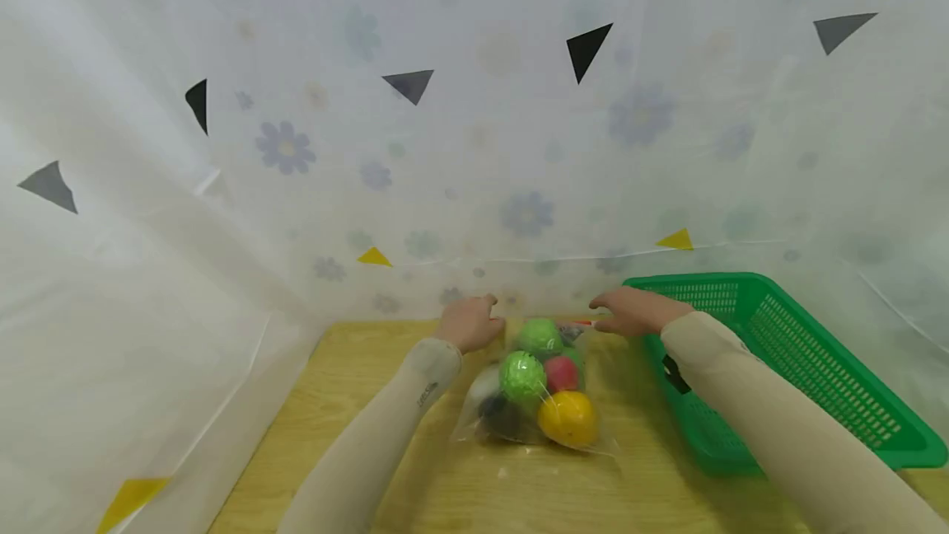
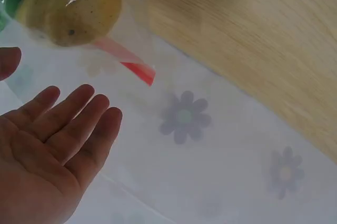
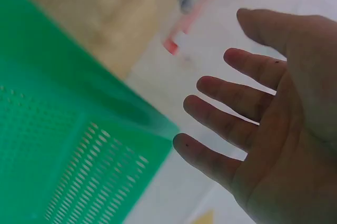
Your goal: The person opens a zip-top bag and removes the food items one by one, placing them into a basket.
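A clear plastic bag [image 1: 530, 433] lies on the table, filled with several round fruit-like things. Through it show a green textured ball [image 1: 522, 376], a green round thing [image 1: 540, 337], a red one [image 1: 561, 373], an orange-yellow fruit [image 1: 568, 418] and a dark one [image 1: 499, 416]. My left hand [image 1: 469, 325] hovers by the bag's far left corner, fingers spread and holding nothing. In the left wrist view, a red strip [image 2: 139, 72] edges the bag near a brownish-yellow round thing [image 2: 73, 10]. Beyond its far right corner, my right hand [image 1: 633, 310] is held with fingers apart, also without anything in it.
A green plastic basket [image 1: 838, 353] with slotted walls stands at the right, under my right forearm. The wooden table [image 1: 348, 369] ends at a white flowered sheet [image 1: 474, 147] that rises behind it and along the sides.
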A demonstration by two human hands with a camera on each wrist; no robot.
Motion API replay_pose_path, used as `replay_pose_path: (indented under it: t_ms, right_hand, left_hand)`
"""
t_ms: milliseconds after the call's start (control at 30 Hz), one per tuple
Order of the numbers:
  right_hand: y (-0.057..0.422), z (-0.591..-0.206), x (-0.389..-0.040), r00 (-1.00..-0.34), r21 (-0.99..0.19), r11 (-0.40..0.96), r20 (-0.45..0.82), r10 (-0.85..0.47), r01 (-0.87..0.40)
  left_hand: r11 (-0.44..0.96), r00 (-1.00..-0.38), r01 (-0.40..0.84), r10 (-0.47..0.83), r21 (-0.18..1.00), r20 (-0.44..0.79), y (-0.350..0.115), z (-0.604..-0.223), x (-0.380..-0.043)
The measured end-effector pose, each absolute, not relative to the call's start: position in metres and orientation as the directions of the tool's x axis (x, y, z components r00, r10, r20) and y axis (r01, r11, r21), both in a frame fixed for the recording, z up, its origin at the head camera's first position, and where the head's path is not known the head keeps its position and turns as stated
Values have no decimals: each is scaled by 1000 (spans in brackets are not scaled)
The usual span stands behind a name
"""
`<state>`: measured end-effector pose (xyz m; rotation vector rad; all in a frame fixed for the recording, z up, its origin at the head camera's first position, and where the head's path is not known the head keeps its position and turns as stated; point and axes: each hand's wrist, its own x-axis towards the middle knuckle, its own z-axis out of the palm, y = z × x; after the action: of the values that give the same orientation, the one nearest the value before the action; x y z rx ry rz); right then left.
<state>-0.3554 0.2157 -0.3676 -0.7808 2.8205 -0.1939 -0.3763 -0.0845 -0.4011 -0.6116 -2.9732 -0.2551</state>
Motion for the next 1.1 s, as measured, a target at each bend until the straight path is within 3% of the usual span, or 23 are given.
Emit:
replay_pose_path:
  t_ms: [200,500,900,1100]
  right_hand:
    - [195,-380,-371,-837,-169,878,-264,-479,-449]
    - [185,-388,-375,-834,-121,876,-268,-482,-468]
    - [200,-390,-369,-836,-178,864,-221,-502,-472]
    - [204,-376,-357,-837,-276,846,-191,-513,-456]
  left_hand:
    - [921,-939,341,345,189,15,-100,-413,-385]
    - [903,-926,287,347,320,-147,-110,-422,-387]
    - [786,-939,280,345,551,-15,-108,-445,-387]
    - [657,-967,197,251,728,35,-109,-447,-384]
